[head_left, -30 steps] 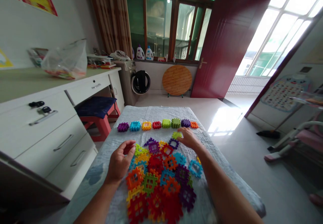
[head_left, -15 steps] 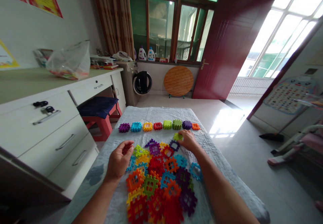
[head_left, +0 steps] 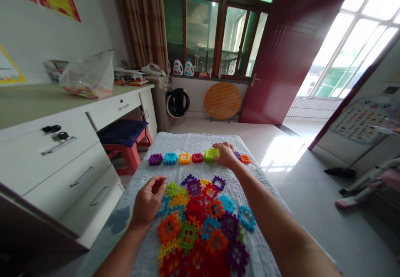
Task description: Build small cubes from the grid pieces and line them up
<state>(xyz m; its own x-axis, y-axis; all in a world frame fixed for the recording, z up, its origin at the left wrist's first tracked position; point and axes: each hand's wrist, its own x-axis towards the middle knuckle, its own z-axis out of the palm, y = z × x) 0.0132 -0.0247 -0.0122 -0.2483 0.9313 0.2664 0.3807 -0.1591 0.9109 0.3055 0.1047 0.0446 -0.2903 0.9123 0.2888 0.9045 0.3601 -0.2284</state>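
A row of small coloured plastic cubes (head_left: pixel 184 158) lies across the far part of a grey cloth-covered table (head_left: pixel 193 141). My right hand (head_left: pixel 225 153) reaches to that row and holds a light green waffle tile (head_left: pixel 214 152) against the green cubes there. Closer to me lies a heap of flat coloured waffle tiles (head_left: pixel 200 223). My left hand (head_left: pixel 147 204) rests at the heap's left edge with fingers curled; nothing shows plainly inside them.
A white desk with drawers (head_left: pixel 62 143) runs along the left, a red stool (head_left: pixel 126 152) under it and a clear plastic bag (head_left: pixel 89 75) on top. Behind the table are a round wooden board (head_left: pixel 222 101), a washing machine (head_left: pixel 175 102) and a dark red door (head_left: pixel 281 56).
My right hand lifted the light green tile from beside the heap and carried it forward to the row of cubes. My left hand stayed in place.
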